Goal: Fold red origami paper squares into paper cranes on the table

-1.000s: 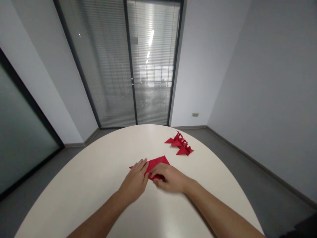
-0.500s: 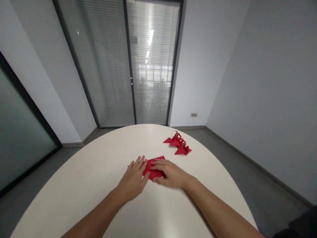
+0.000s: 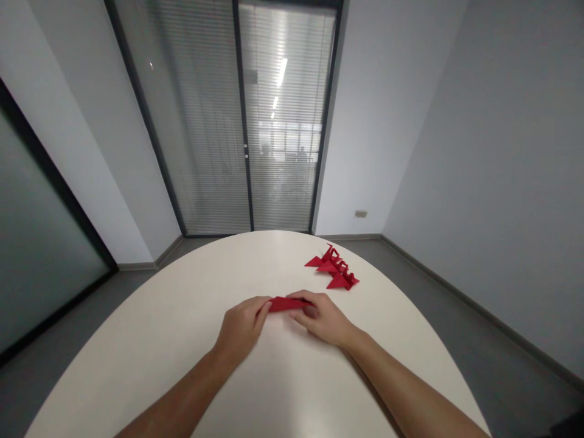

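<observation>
A piece of folded red paper (image 3: 285, 303) is held between my two hands over the middle of the table, its narrow side toward me. My left hand (image 3: 244, 322) pinches its left end between thumb and fingers. Curled around the right end is my right hand (image 3: 322, 316), fingers behind the paper and thumb in front, hiding part of it. Beyond my right hand, several red origami cranes (image 3: 335, 267) stand close together in a slanting row.
The round white table (image 3: 182, 340) fills the lower view. Behind it are a glass partition with blinds (image 3: 283, 182) and a pale wall (image 3: 410, 121) on the right. A dark object (image 3: 568, 426) shows at the lower right corner.
Both hands lay flat on the paper before. Now they grip its ends, and the paper is lifted and tilted so that it looks narrower. The cranes stay in their row.
</observation>
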`<state>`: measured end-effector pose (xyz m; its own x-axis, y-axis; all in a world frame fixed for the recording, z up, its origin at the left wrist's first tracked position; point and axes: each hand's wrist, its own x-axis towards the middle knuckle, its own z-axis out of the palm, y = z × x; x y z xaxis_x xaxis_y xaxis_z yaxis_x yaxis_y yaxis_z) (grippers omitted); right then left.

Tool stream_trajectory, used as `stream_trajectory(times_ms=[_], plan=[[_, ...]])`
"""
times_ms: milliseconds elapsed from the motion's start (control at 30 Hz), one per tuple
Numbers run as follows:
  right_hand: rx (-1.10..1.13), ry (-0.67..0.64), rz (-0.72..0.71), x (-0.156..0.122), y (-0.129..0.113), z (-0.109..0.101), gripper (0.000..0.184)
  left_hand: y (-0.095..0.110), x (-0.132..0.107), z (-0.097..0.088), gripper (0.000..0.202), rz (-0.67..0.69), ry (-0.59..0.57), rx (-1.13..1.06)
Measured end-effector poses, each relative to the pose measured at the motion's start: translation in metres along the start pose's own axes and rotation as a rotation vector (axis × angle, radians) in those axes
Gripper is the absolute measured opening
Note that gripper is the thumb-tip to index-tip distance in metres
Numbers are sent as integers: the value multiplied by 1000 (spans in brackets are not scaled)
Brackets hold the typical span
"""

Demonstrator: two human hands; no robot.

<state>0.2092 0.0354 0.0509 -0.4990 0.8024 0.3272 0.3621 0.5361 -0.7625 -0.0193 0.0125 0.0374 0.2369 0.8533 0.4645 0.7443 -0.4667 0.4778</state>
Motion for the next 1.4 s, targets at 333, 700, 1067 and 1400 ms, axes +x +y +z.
stream_trajectory(times_ms=[333,700,1067,1400], plan=[[553,212,236,15,16,15,44,0,4,3,33,-324,67,-151],[-418,110,288,2,17,9,51,-16,9,3,21,-278,-90,294],[-648,102,279,1,3,7,23,5,-6,15,31,22,-85,321],[-486,-218,-90,-4,0,12,48,-11,-5,18,42,144,-214,149]])
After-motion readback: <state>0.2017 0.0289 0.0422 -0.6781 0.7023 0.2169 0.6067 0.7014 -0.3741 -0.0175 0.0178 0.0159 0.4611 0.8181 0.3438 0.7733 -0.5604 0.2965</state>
